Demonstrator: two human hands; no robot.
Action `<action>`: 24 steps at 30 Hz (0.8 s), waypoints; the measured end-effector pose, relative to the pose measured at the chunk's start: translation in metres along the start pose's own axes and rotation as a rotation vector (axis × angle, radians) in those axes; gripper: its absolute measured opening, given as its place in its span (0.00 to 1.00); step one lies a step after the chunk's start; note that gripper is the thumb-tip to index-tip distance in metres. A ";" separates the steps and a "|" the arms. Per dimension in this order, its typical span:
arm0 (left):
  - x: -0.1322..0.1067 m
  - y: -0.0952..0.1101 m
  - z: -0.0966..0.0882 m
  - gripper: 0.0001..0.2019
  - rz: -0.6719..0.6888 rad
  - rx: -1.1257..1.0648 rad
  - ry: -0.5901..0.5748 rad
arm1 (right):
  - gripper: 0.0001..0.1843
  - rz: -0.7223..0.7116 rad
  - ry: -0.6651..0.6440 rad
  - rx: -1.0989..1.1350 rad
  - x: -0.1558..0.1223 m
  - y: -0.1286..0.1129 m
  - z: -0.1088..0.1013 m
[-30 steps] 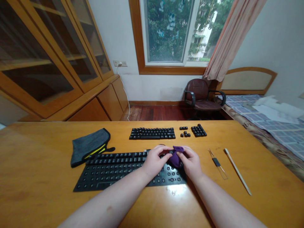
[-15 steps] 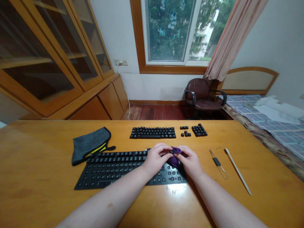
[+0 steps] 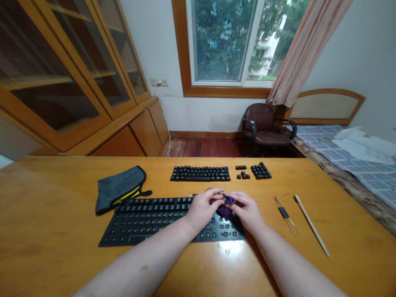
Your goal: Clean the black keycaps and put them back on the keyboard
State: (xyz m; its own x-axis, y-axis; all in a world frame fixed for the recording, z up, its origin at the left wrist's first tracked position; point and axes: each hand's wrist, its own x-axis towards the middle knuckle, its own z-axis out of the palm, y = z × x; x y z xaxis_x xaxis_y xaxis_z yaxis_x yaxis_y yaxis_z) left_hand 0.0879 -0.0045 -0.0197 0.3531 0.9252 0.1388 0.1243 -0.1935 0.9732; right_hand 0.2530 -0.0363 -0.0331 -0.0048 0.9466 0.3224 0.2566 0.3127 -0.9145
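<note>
Both hands meet over the right part of a black keyboard [image 3: 148, 225], whose lower rows show bare switches while its upper rows carry keycaps. Between them is a small purple cloth [image 3: 226, 211], bunched and folded at its top. My left hand [image 3: 205, 209] pinches the cloth from the left with thumb and fingers. From the other side, my right hand [image 3: 247, 211] grips it with its thumb pressed in. Whether anything sits inside the cloth is hidden by the folds and fingers.
Beyond the keyboard lie a block of removed keycaps [image 3: 200, 173], a number-pad group [image 3: 261, 171] and smaller key clusters [image 3: 243, 175]. A grey cloth with yellow lining [image 3: 120, 185] overlaps the keyboard's left corner. At right rest a wire keycap puller [image 3: 284, 212] and a thin brush [image 3: 312, 227].
The purple cloth's upper fold has shifted slightly and looks more open between my fingers. Both hands stay at almost the same spot; the view has moved a little.
</note>
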 end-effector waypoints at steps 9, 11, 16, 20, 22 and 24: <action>-0.005 0.000 0.003 0.13 0.050 0.066 0.027 | 0.04 0.045 0.135 0.022 -0.003 0.000 0.003; -0.005 -0.001 0.005 0.13 0.058 0.062 0.022 | 0.05 0.056 0.150 0.016 -0.003 0.000 0.003; -0.006 -0.002 0.005 0.11 0.092 0.086 0.005 | 0.07 0.065 0.148 0.017 -0.003 -0.002 0.002; -0.005 0.000 0.004 0.11 0.125 0.125 -0.005 | 0.07 0.065 0.139 0.027 -0.002 -0.004 0.002; -0.004 0.000 0.005 0.11 0.134 0.119 -0.003 | 0.08 0.064 0.126 0.022 -0.002 -0.004 0.002; -0.003 -0.001 0.005 0.12 0.131 0.108 0.010 | 0.09 0.064 0.104 0.009 -0.002 -0.004 0.002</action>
State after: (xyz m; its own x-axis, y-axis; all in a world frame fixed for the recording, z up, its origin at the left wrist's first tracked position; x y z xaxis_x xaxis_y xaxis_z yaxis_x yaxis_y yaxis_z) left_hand 0.0911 -0.0090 -0.0215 0.3640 0.8927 0.2659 0.1763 -0.3463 0.9214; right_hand 0.2504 -0.0396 -0.0307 0.1118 0.9515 0.2867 0.2441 0.2533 -0.9361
